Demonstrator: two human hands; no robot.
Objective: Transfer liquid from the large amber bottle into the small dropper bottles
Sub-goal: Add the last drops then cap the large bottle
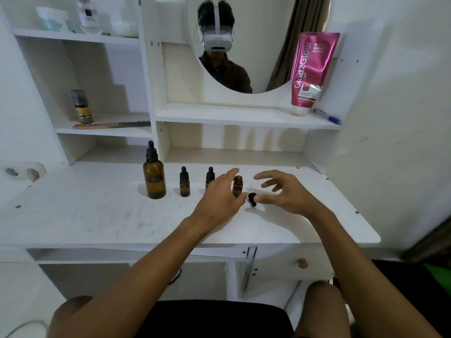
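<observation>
The large amber bottle [154, 176] stands capped with its black dropper at the left of the white tabletop [97, 215]. To its right stand two small capped dropper bottles [184, 182] [210, 176], the second partly hidden behind my left hand [219, 196]. A third small amber bottle [238, 186] stands uncapped between my hands. Its black dropper cap [252, 199] lies on the table just in front of it. My left hand reaches beside the uncapped bottle with fingers straight. My right hand [284, 191] hovers with fingers spread, thumb tip next to the cap.
A shelf unit with a round mirror [244, 45] rises behind the tabletop. A pink tube [311, 71] and a blue pen [328, 116] sit on the middle shelf; a small bottle [81, 106] and comb [112, 124] on the left shelf. A drawer knob [302, 263] is below.
</observation>
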